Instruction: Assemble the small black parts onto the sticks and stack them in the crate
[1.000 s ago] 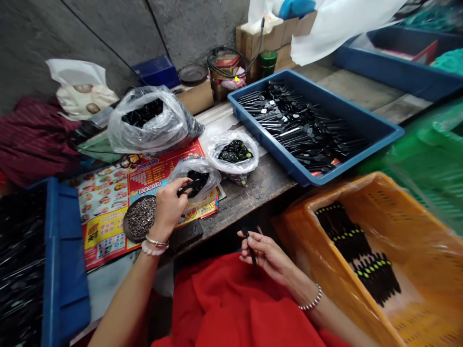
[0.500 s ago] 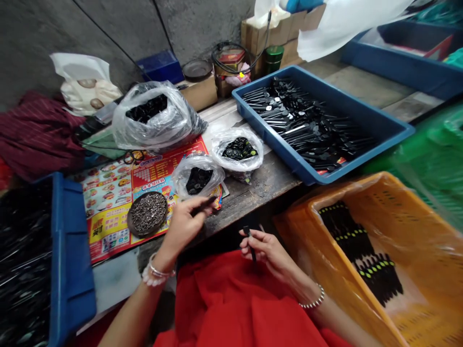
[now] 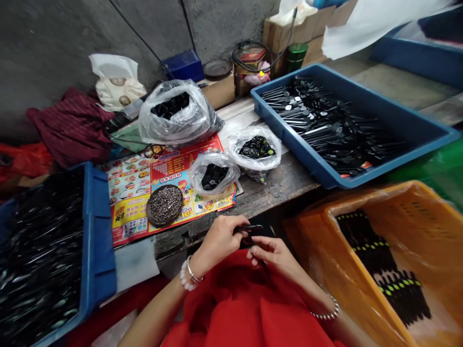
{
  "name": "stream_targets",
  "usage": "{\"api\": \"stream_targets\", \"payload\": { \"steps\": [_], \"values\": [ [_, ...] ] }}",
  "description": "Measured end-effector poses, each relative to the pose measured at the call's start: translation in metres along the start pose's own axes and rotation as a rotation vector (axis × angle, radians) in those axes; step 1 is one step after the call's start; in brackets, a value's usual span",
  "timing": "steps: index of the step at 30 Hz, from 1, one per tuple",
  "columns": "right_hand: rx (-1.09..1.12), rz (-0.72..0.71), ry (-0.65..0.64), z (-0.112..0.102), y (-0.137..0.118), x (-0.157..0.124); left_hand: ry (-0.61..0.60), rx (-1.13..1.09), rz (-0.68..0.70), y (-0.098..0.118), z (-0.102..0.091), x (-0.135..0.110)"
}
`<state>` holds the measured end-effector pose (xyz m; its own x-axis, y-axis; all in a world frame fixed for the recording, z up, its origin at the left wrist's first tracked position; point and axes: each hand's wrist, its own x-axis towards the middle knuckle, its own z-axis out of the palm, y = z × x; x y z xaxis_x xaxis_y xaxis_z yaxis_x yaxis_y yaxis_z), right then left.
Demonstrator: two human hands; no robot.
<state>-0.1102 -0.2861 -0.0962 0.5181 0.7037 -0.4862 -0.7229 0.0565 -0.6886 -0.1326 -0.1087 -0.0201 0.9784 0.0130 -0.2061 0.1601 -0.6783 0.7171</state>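
Note:
My left hand (image 3: pixel 222 237) pinches a slim black plastic piece (image 3: pixel 254 227), held level above my lap. Close beside it, my right hand (image 3: pixel 277 254) has its fingers curled around another dark part, mostly hidden between the two hands. Whether the two parts touch, I cannot tell. On the bench beyond are a round dish of small metal rivets or screws (image 3: pixel 165 205), a small plastic bag of black pieces (image 3: pixel 214 176) and another bag of round black parts with some yellow-green ones (image 3: pixel 256 147).
A blue tray of long black parts (image 3: pixel 327 179) rests at the bench's right. An orange crate (image 3: pixel 314 241) with rows of black pieces stands to my right, a blue bin (image 3: pixel 97 236) of black parts to my left. A larger plastic bag (image 3: pixel 202 118) sits farther back.
My left hand has come away from near the small bag, bringing its black piece toward my right hand. Both hands are now close together over my lap. The view has shifted left.

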Motion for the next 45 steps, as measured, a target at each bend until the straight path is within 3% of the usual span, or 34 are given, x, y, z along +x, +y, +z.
{"api": "stream_targets", "payload": {
  "steps": [21, 24, 27, 30, 34, 38, 42, 45],
  "values": [
    [-0.033, 0.063, 0.026, -0.001, -0.001, 0.004, -0.007, -0.036, 0.025, -0.007, 0.014, -0.004],
    [0.038, 0.01, 0.1, 0.001, -0.004, 0.006, 0.06, -0.22, -0.013, -0.007, 0.018, -0.004],
    [0.237, -0.049, 0.254, 0.005, -0.011, 0.007, 0.128, -0.529, -0.109, -0.011, 0.03, -0.007],
    [0.444, -0.05, 0.355, 0.007, -0.017, 0.007, 0.042, -0.707, -0.179, -0.015, 0.051, -0.014],
    [0.566, -0.069, 0.368, 0.009, -0.021, 0.005, -0.093, -0.837, -0.305, -0.017, 0.079, -0.027],
    [0.572, -0.066, 0.36, 0.01, -0.019, 0.002, -0.224, -1.057, -0.451, -0.014, 0.086, -0.036],
    [0.55, -0.101, 0.387, 0.012, -0.016, 0.002, -0.049, -0.973, -0.454, -0.013, 0.085, -0.039],
    [0.55, -0.133, 0.439, 0.014, -0.014, 0.005, 0.086, -0.768, -0.36, -0.013, 0.088, -0.04]
  ]
}}
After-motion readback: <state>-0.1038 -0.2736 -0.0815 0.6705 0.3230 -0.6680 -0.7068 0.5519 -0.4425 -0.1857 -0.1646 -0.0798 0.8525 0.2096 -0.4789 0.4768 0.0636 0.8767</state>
